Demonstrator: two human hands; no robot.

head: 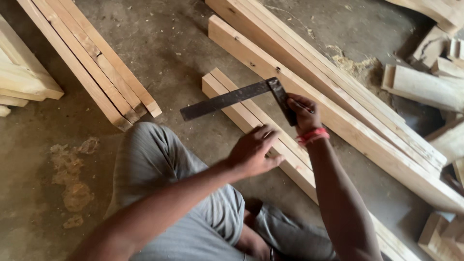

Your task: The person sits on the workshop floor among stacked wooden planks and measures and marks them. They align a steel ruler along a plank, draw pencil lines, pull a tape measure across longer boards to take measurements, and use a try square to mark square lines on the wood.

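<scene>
My right hand [302, 113] grips the stock of a dark metal try square [227, 100], whose blade points left, lifted above a pale wooden plank [232, 104] on the floor. A red band circles that wrist. My left hand [251, 151] hovers just over the same plank, fingers bent and slightly blurred, holding nothing that I can see. My knee in grey trousers [154, 159] is raised beside the plank.
Long planks [338, 106] lie diagonally to the right. A stack of thinner boards [92, 63] lies at the upper left, and thick timber [24, 77] at the far left. Offcut blocks [425, 87] and sawdust [353, 63] sit at the upper right on the concrete floor.
</scene>
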